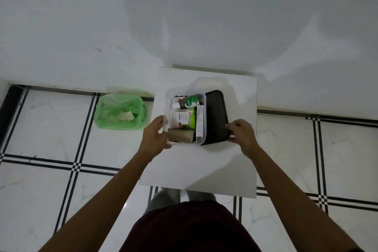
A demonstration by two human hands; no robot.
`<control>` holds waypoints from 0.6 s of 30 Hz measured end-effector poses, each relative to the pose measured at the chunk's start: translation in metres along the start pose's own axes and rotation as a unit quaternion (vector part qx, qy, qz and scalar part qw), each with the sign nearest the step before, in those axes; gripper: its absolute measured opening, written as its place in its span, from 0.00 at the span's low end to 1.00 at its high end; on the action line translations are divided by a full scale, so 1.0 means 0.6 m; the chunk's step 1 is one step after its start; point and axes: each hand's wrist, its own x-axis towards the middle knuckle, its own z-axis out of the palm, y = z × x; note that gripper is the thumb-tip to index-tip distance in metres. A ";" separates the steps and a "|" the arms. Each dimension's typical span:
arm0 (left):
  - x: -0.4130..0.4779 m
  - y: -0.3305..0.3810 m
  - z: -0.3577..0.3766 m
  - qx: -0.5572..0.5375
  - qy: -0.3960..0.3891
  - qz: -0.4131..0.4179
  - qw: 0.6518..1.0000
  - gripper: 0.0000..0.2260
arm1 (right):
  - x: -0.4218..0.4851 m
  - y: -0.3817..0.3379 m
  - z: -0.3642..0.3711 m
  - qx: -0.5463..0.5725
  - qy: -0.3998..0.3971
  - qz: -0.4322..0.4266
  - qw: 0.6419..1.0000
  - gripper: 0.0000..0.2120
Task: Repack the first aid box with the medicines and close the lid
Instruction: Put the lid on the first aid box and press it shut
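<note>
A clear plastic first aid box (169, 91) stands open on a small white table (204, 165). Inside lie a brown Dettol bottle (191, 101), a small white tube (176, 105), a green and white packet (184, 118), a long white carton (200, 122) and a beige bandage roll (181, 135). The black lid (216, 116) lies flat beside the box on its right, touching it. My left hand (156, 134) grips the box's near left corner. My right hand (241, 132) holds the lid's near right edge.
A green bin (120, 111) lined with a green bag, with paper scraps in it, stands on the tiled floor left of the table. A white wall rises right behind the table. My legs are at the table's near edge.
</note>
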 end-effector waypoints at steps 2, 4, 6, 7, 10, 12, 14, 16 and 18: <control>0.004 -0.001 0.012 -0.003 -0.004 -0.003 1.000 0.22 | -0.020 -0.020 -0.016 0.007 0.002 -0.016 1.000 0.10; 0.008 0.000 0.026 0.008 -0.014 0.000 1.000 0.22 | -0.040 -0.041 -0.019 0.023 -0.018 -0.005 1.000 0.19; 0.008 0.002 0.038 0.017 -0.021 0.005 1.000 0.21 | -0.060 -0.063 -0.010 0.006 -0.026 -0.025 0.999 0.20; 0.010 0.002 0.044 0.021 -0.025 0.005 0.999 0.21 | -0.069 -0.074 -0.002 -0.018 -0.022 -0.053 0.998 0.18; 0.017 -0.005 0.055 0.026 -0.027 -0.011 0.999 0.19 | -0.094 -0.092 0.035 -0.145 0.013 -0.157 0.977 0.07; 0.024 -0.008 0.053 0.023 -0.025 -0.022 0.999 0.18 | -0.107 -0.090 0.069 -0.211 0.034 -0.224 0.951 0.04; 0.030 -0.005 0.048 0.050 -0.020 -0.021 0.998 0.15 | -0.119 -0.077 0.106 -0.242 0.048 -0.268 0.931 0.07; 0.035 0.006 0.042 0.058 0.014 -0.016 0.998 0.15 | -0.123 -0.052 0.139 -0.280 0.077 -0.304 0.907 0.06; 0.044 0.022 0.040 0.034 0.044 -0.006 0.998 0.14 | -0.123 -0.030 0.171 -0.353 0.105 -0.335 0.867 0.11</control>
